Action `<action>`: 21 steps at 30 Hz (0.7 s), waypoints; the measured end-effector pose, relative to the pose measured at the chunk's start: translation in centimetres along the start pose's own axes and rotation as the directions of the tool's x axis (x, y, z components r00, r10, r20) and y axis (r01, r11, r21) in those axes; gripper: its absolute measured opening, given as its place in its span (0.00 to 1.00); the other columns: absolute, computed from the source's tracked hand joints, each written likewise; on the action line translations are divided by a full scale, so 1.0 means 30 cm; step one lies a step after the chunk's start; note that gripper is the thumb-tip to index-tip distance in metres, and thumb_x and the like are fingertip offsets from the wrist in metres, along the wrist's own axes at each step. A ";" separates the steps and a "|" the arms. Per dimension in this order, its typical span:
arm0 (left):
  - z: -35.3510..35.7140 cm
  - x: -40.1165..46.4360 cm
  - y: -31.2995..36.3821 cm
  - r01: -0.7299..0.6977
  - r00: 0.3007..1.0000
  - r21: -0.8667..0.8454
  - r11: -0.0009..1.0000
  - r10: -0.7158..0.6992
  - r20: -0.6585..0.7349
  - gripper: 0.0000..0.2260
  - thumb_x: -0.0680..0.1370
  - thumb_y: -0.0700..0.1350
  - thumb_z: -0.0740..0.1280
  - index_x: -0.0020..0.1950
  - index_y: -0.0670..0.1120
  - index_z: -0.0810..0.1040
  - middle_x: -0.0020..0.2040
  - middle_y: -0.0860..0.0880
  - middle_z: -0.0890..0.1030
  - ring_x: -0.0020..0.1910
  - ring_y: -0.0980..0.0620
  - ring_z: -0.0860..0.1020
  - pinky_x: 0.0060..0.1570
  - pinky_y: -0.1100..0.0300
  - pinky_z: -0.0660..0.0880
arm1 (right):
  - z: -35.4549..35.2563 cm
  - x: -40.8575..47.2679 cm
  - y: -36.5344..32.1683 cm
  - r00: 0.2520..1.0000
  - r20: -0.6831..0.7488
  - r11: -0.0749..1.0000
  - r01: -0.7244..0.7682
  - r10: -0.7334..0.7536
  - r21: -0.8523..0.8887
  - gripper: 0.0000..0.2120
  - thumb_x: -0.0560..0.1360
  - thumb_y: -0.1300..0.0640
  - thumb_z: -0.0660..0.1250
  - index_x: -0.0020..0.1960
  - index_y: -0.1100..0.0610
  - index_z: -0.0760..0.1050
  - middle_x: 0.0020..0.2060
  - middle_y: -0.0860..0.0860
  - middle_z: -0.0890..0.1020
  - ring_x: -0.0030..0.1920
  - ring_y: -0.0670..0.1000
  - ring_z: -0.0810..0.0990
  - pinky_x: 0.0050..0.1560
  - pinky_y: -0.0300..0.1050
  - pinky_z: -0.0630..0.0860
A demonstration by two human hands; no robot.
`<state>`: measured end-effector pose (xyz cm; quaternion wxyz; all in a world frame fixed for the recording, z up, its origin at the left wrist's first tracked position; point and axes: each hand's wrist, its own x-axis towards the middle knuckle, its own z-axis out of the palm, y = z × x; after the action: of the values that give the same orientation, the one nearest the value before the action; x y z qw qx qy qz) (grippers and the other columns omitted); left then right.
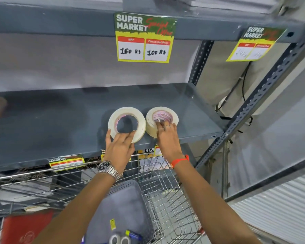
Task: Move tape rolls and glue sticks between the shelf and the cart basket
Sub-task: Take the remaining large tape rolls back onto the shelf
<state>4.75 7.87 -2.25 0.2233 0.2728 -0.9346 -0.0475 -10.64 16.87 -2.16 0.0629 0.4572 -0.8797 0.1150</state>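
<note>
Two cream tape rolls lie on the grey shelf [60,120] near its front edge. My left hand [119,147] grips the left tape roll [113,118], thumb on its outer left side and fingers over its near rim. My right hand [166,136] holds the right tape roll [173,114], which is tilted, with fingertips hooked in its pink-lined core. The wire cart basket [167,196] stands below the shelf. At the bottom edge lie a blue and yellow glue stick [133,235] and small grey rolls [120,240].
A grey perforated plastic tray [123,205] sits in the cart. Price tags [144,37] hang from the upper shelf's edge. Slotted metal uprights [261,103] frame the shelf on the right. A red item [25,228] lies at the lower left.
</note>
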 end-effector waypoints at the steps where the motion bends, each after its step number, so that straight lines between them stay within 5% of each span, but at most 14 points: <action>1: 0.004 0.012 0.005 -0.004 1.000 -0.007 1.000 0.004 -0.005 0.18 0.69 0.38 0.72 0.59 0.42 0.77 0.45 0.43 0.83 0.47 0.42 0.81 0.64 0.33 0.60 | 0.003 -0.004 0.014 0.999 -0.032 1.000 -0.010 0.010 0.023 0.25 0.76 0.63 0.60 0.72 0.59 0.59 0.67 0.61 0.68 0.68 0.62 0.65 0.73 0.62 0.53; 4: 0.009 0.065 0.031 -0.031 0.999 -0.016 0.999 0.031 0.008 0.19 0.71 0.38 0.70 0.61 0.42 0.75 0.48 0.43 0.82 0.51 0.42 0.79 0.66 0.34 0.57 | 0.015 -0.039 0.074 0.980 -0.128 0.982 -0.133 0.150 0.133 0.29 0.77 0.46 0.58 0.73 0.57 0.55 0.72 0.59 0.63 0.72 0.59 0.60 0.73 0.64 0.48; 8: 0.020 0.145 0.097 -0.123 0.986 -0.010 0.992 0.123 0.115 0.19 0.74 0.38 0.64 0.65 0.43 0.71 0.56 0.44 0.79 0.60 0.44 0.74 0.70 0.34 0.47 | 0.065 -0.114 0.177 0.960 -0.016 0.944 -0.270 0.278 0.190 0.45 0.71 0.29 0.48 0.75 0.59 0.44 0.76 0.57 0.52 0.76 0.55 0.48 0.73 0.64 0.43; 13: 0.046 0.216 0.189 -0.177 0.962 -0.022 0.984 0.178 0.205 0.21 0.78 0.40 0.58 0.71 0.46 0.62 0.64 0.47 0.73 0.67 0.47 0.67 0.72 0.39 0.40 | 0.112 -0.125 0.241 0.961 0.174 0.976 -0.218 0.216 -0.007 0.49 0.68 0.25 0.45 0.75 0.58 0.41 0.77 0.54 0.47 0.76 0.53 0.41 0.72 0.65 0.40; 21: 0.081 0.269 0.247 -0.195 0.942 -0.033 0.980 0.196 0.272 0.20 0.79 0.41 0.56 0.71 0.48 0.61 0.65 0.47 0.72 0.68 0.48 0.65 0.72 0.39 0.39 | 0.123 -0.123 0.245 0.967 0.158 0.979 -0.197 0.202 -0.043 0.51 0.66 0.24 0.47 0.75 0.58 0.42 0.77 0.54 0.48 0.76 0.54 0.43 0.72 0.66 0.40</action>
<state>-6.01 9.77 0.31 0.0962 0.1689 -0.9788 -0.0652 -14.57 22.91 -7.59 -0.0145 0.3734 -0.9248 0.0714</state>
